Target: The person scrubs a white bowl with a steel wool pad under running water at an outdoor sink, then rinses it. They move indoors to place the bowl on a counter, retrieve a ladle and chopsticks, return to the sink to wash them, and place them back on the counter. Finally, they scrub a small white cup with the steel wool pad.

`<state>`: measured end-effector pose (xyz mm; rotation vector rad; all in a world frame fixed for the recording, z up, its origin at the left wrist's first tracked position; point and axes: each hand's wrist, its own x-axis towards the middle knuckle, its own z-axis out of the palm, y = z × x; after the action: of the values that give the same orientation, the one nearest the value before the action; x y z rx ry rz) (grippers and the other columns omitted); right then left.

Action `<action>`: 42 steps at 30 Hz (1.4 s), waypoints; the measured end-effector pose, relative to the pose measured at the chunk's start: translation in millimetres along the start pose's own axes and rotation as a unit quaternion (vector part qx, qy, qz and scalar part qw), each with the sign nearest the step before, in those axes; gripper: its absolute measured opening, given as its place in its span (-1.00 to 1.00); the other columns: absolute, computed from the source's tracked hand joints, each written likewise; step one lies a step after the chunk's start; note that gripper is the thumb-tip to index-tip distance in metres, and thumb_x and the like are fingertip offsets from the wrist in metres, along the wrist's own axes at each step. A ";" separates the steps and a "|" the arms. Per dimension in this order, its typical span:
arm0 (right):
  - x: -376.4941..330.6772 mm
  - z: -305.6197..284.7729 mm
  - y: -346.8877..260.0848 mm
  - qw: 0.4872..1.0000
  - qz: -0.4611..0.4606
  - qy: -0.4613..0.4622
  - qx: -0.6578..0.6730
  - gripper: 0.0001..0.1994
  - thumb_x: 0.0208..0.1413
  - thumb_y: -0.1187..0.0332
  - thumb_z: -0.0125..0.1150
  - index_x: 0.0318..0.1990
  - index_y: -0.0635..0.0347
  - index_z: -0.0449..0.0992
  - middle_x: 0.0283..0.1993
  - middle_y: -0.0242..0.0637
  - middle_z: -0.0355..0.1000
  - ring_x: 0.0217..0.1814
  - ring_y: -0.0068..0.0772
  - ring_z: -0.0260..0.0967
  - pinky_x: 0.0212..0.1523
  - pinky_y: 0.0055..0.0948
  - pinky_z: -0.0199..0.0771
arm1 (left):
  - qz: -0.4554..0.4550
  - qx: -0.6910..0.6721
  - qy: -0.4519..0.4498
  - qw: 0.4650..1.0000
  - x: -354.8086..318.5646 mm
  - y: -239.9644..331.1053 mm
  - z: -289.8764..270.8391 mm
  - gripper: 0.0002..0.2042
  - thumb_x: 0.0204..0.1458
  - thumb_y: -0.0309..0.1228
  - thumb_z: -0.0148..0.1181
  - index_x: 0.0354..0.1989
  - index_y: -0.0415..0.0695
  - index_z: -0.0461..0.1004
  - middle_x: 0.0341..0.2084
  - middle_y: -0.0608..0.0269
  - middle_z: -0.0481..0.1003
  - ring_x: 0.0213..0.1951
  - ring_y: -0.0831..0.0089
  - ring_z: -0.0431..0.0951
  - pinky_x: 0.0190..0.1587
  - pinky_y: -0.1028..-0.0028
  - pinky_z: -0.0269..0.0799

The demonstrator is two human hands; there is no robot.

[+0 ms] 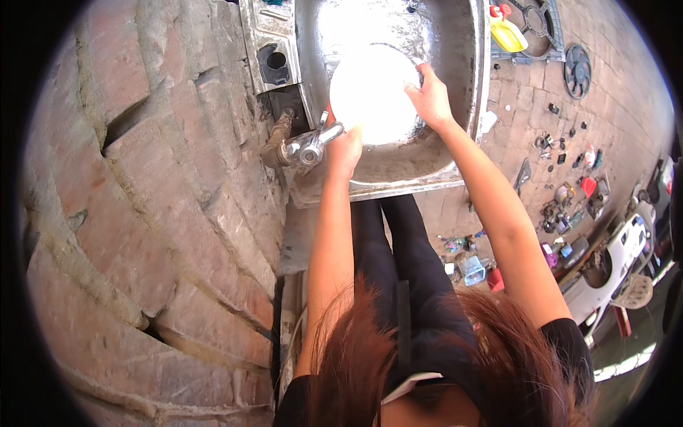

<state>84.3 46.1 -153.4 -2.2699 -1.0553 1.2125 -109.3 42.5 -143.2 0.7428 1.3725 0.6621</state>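
A round white plate (375,92), washed out by glare, is held over the metal sink (405,162). My left hand (344,148) grips its near left edge, its fingers partly hidden behind the rim and the tap. On the right edge, my right hand (430,99) is closed with the thumb lying over the plate's face. Just left of my left hand, the metal tap (311,151) reaches out from the wall side, its spout end close to my wrist. Whether water is running cannot be made out in the glare.
A rough brick wall (142,178) rises close on the left. Right of the sink, a yellow bottle (509,35) lies near a black fan shroud (535,25). Farther right are a black fan wheel (577,71), scattered small parts, a blue container (472,270) and a white car bumper (608,267).
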 end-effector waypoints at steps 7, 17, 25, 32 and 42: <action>-46.2 -2.7 -7.4 0.922 0.214 -0.202 0.252 -0.76 0.05 0.44 0.08 -0.14 0.36 0.35 -0.40 -0.25 0.42 -0.52 -0.56 0.35 -0.64 -0.61 0.37 | 0.148 -0.069 -0.066 0.984 23.7 36.0 19.1 -0.54 0.12 -0.31 -0.13 0.17 -0.30 0.16 0.09 0.09 0.29 0.10 0.32 0.28 0.19 0.41 0.08; -57.2 6.1 -13.8 0.822 0.347 -0.197 0.407 -0.90 0.08 0.46 0.08 -0.30 0.30 0.36 -0.54 -0.39 0.32 -0.64 -0.74 0.21 -0.74 -0.79 0.22 | 0.041 -0.078 -0.004 0.996 38.7 50.7 39.6 -0.59 0.19 -0.22 -0.17 0.06 -0.26 0.33 -0.02 0.11 0.40 0.05 0.33 0.34 0.16 0.44 0.12; -65.9 6.0 -21.6 0.820 0.352 -0.231 0.388 -0.88 0.07 0.45 0.10 -0.28 0.31 0.36 -0.55 -0.40 0.31 -0.64 -0.72 0.21 -0.73 -0.77 0.25 | -0.125 -0.204 -0.092 0.967 74.9 33.4 13.5 -0.62 0.11 -0.19 -0.07 -0.04 -0.22 0.40 -0.16 0.14 0.46 -0.08 0.37 0.43 0.01 0.43 0.29; -44.7 36.7 -35.5 0.789 0.375 -0.165 0.458 -0.91 0.04 0.51 0.11 -0.30 0.31 0.41 -0.54 -0.36 0.34 -0.62 -0.66 0.24 -0.73 -0.74 0.20 | -0.181 -0.427 -0.101 0.880 91.6 24.2 11.4 -0.51 0.09 -0.02 -0.06 -0.04 -0.21 0.39 -0.19 0.10 0.49 -0.16 0.27 0.50 -0.10 0.36 0.43; 1.6 16.5 -22.9 0.984 0.118 0.029 0.130 -0.74 -0.07 0.55 0.04 -0.19 0.49 0.29 -0.47 -0.06 0.44 -0.61 -0.36 0.44 -0.61 -0.45 0.43 | -0.216 -0.420 -0.039 0.881 30.6 11.8 15.2 -0.47 0.11 -0.04 -0.07 0.15 -0.14 0.18 0.03 0.14 0.33 0.04 0.25 0.36 0.01 0.25 0.37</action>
<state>61.1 61.8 -149.8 -2.2528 -0.5785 1.2819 -91.2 72.6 -151.8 -0.2306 0.9768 0.7641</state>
